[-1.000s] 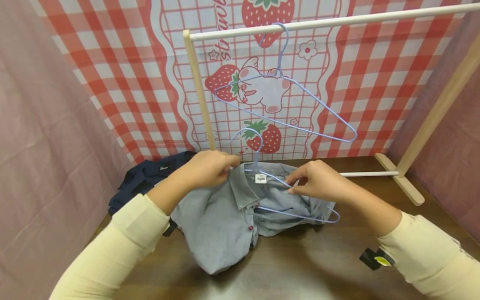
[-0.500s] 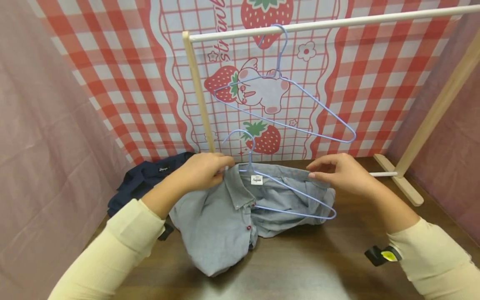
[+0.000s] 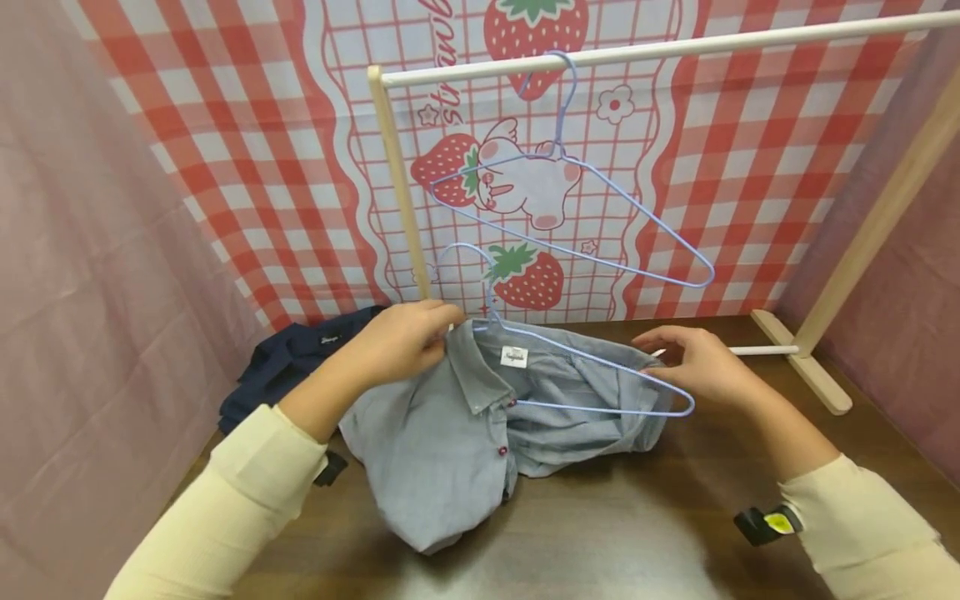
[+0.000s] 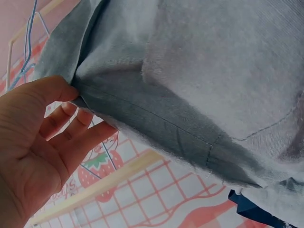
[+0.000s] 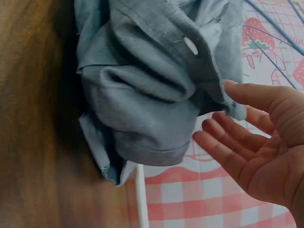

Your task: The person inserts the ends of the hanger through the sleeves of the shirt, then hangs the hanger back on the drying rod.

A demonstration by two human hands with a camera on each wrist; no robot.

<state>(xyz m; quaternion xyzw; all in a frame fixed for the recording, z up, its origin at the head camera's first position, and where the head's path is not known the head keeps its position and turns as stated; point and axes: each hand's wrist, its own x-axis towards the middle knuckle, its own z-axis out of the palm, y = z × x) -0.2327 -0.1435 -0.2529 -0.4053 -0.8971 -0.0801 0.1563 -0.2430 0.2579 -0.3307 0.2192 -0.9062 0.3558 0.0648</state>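
A grey shirt [image 3: 442,458] with a white collar label [image 3: 514,357] lies partly raised over the table. My left hand [image 3: 401,342] pinches it beside the collar, thumb on the near face of the cloth in the left wrist view. At the shirt's other side, my right hand [image 3: 705,362] pinches the edge of the cloth between thumb and finger, the other fingers spread in the right wrist view. A light-blue wire hanger [image 3: 585,350] has its left part hidden inside the shirt. Its right end sticks out over the front, just below my right hand, and its hook stands up.
A second blue hanger [image 3: 637,204] hangs from the white rail [image 3: 720,40] of a wooden rack. Behind my left hand lies a folded navy garment [image 3: 288,362] on the brown table [image 3: 585,533]. A rack foot [image 3: 806,367] stands at the right.
My right hand has left the hanger, moved right and taken hold of the shirt's edge. The hanger's hook has shifted left and its right end sits higher. My left hand moved slightly left.
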